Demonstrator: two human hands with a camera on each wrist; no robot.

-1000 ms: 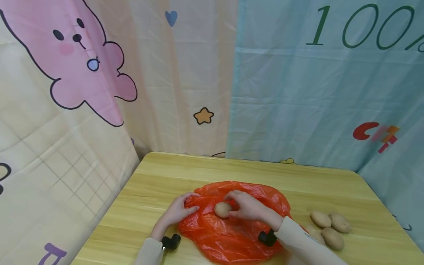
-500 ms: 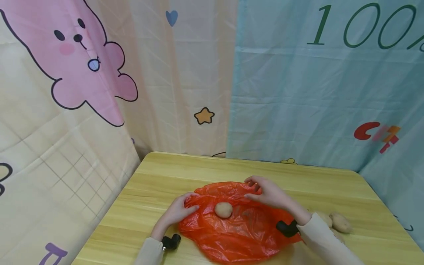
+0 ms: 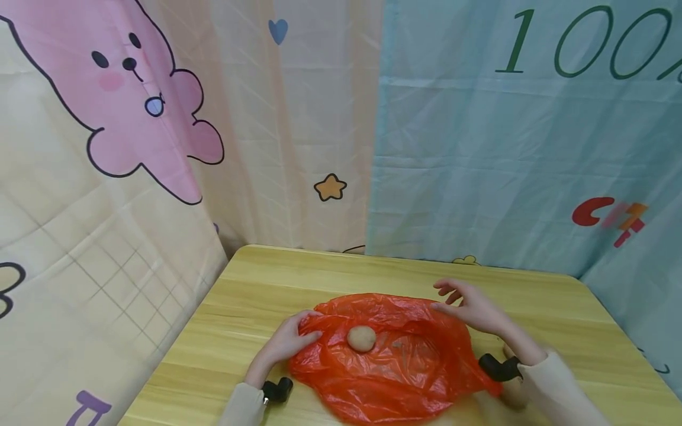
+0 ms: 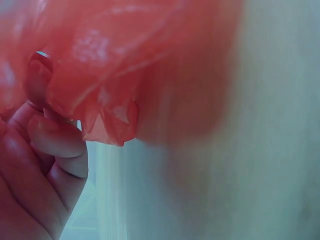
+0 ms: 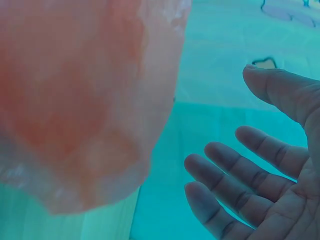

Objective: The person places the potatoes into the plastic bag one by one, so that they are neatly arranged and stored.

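The right hand [image 5: 292,205] occupies the right side, palm visible, thumb uppermost and extended toward the left. The four fingers are spread below it, slightly bent and holding nothing. A translucent red plastic bag [image 5: 95,100], blurred, fills the upper left; its lower edge is uneven. A visible gap separates bag and fingertips. Behind, a turquoise cloth backdrop [image 5: 215,65] carries a dark-outlined motif [image 5: 265,63] at the thumb tip. A pale tabletop [image 5: 95,225] shows at lower left, beneath the bag.

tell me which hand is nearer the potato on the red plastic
Left. The left hand grips the red plastic left of the potato; the right hand is farther off, to the right.
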